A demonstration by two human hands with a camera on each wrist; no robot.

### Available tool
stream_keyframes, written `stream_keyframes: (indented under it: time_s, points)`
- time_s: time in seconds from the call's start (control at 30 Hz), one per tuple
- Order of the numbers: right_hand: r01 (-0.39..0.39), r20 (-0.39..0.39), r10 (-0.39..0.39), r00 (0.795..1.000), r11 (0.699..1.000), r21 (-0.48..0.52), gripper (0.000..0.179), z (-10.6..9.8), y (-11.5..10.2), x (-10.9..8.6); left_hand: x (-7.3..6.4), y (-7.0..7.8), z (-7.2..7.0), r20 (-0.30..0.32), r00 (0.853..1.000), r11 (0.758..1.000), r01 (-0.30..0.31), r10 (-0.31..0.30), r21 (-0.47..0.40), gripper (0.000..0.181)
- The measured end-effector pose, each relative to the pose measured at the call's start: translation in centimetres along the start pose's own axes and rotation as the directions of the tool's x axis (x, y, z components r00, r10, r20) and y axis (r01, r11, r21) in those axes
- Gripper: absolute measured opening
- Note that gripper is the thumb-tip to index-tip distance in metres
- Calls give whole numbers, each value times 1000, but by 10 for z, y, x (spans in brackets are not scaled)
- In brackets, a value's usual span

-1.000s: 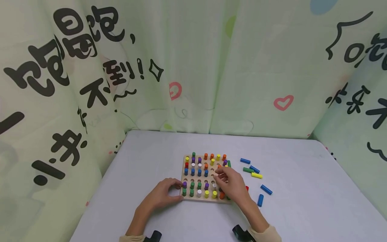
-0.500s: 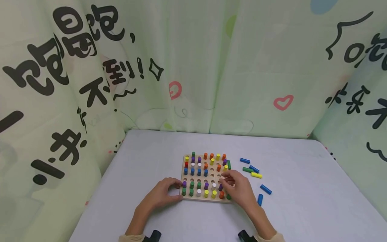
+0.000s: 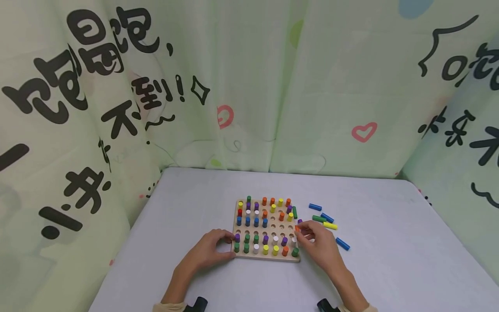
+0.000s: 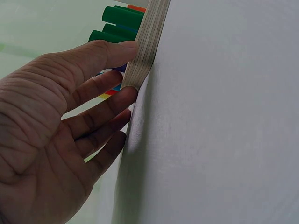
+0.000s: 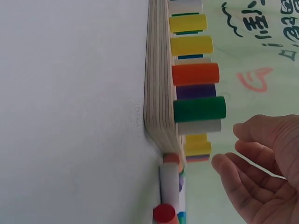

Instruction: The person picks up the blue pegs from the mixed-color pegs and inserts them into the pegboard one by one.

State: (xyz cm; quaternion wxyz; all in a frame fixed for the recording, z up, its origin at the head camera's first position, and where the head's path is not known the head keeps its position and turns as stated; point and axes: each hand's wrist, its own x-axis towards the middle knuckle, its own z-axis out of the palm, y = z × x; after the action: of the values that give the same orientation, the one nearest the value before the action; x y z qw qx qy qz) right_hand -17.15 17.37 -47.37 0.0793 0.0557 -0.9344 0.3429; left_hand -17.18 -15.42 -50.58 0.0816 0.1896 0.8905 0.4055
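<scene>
A square wooden pegboard (image 3: 269,256) carries rows of short coloured pegs, with several bare holes right of its middle. At its near left corner, my left hand (image 3: 214,248) holds the board; the thumb and bent fingertips rest on the wooden edge in the left wrist view. Just off the right edge is my right hand (image 3: 319,240), its thumb and index finger apart with nothing between them in the right wrist view. By its fingertips in the head view shows an orange peg (image 3: 297,228). A purple peg (image 3: 299,221) lies close behind it.
Loose pegs lie right of the board on the white table (image 3: 397,242): blue pegs (image 3: 343,244), a green peg (image 3: 319,219) and a yellow peg (image 3: 330,225). One green peg (image 3: 294,212) touches the board's right side. A printed curtain (image 3: 249,86) surrounds the table.
My right hand has moved right, from over the board's holes to beyond its right edge, uncovering pegs there. A loose blue peg is now hidden behind that arm. The left hand stays put.
</scene>
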Motion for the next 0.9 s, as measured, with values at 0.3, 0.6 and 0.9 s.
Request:
stream_keyframes:
  time_s: [0.3, 0.6, 0.9]
  points:
    - [-68, 5, 68, 998, 997, -29, 26, -11, 13, -5, 0, -2, 2, 1, 1000, 1000, 5, -5, -5, 40]
    - [-96, -11, 95, 995, 993, -74, 27, -24, 30, -13, 1, -1, 1, -5, 1000, 1000, 10, -10, 19, 40]
    - [-109, -56, 104, 993, 989, -104, 30, -34, 38, -17, 0, -2, 1, -12, 1000, 1000, 11, -10, 17, 41]
